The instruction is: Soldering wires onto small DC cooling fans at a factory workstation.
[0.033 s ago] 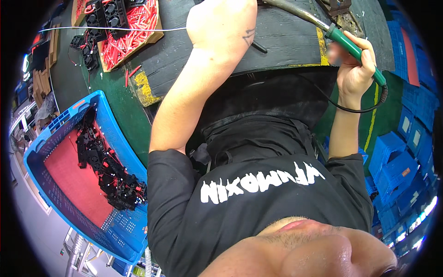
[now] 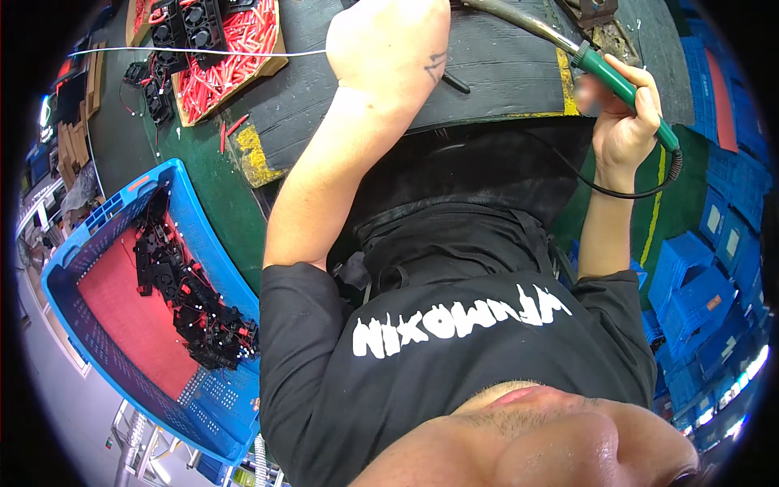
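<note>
My right hand [image 2: 625, 134] is wrapped round the green handle of a soldering iron [image 2: 608, 77]. The iron's metal shaft points up and left and leaves the picture at the top edge, so its tip is hidden. At the top middle, my left hand [image 2: 389, 45] is curled over the black work mat, back of the hand upward, its fingertips out of sight. A thin strand of solder wire [image 2: 268, 53] runs from the left edge into this hand. Beside the wrist, the end of a dark rod [image 2: 456, 83] sticks out.
A cardboard tray [image 2: 280, 61] of red sleeved pieces stands at the upper left, black fans [image 2: 203, 24] on top. Below it, a blue crate [image 2: 77, 325] holds black parts with red wires. The iron's black cord [image 2: 600, 191] loops under my right hand. Blue bins [image 2: 690, 276] stand at right.
</note>
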